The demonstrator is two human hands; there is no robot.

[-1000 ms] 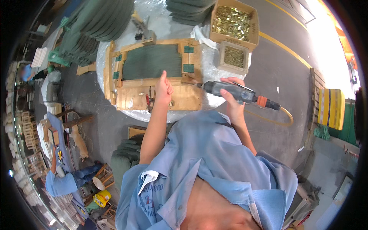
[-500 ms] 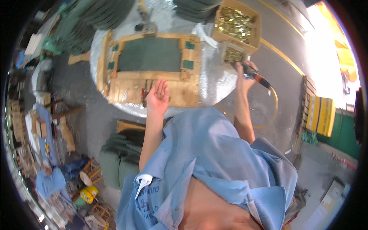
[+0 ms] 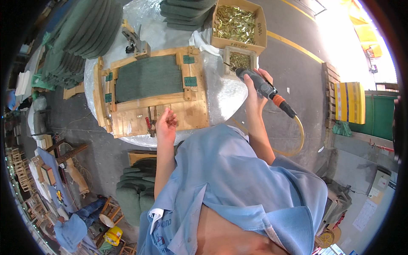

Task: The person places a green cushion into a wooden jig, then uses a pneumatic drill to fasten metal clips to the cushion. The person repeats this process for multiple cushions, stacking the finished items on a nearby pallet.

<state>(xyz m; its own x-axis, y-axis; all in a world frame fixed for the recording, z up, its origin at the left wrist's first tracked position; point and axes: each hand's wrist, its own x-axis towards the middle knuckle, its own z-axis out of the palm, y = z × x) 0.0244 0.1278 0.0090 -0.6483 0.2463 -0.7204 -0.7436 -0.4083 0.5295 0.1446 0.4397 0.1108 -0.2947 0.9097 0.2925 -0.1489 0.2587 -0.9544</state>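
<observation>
R hand [image 3: 253,97] grips drill [image 3: 262,85] nr sm. parts box [image 3: 253,58]; L hand [image 3: 166,125] half-curled, contents unclear.

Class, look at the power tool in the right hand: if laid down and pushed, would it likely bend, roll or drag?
The power tool would probably stay stiff, as its dark casing looks rigid. It may roll slightly, since its body looks rounded. The yellow hose at its rear would likely flex and drag, judging by its loose curve.

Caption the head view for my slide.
Right hand holding a hose-fed driver, left hand half-curled by a wooden frame.
</observation>
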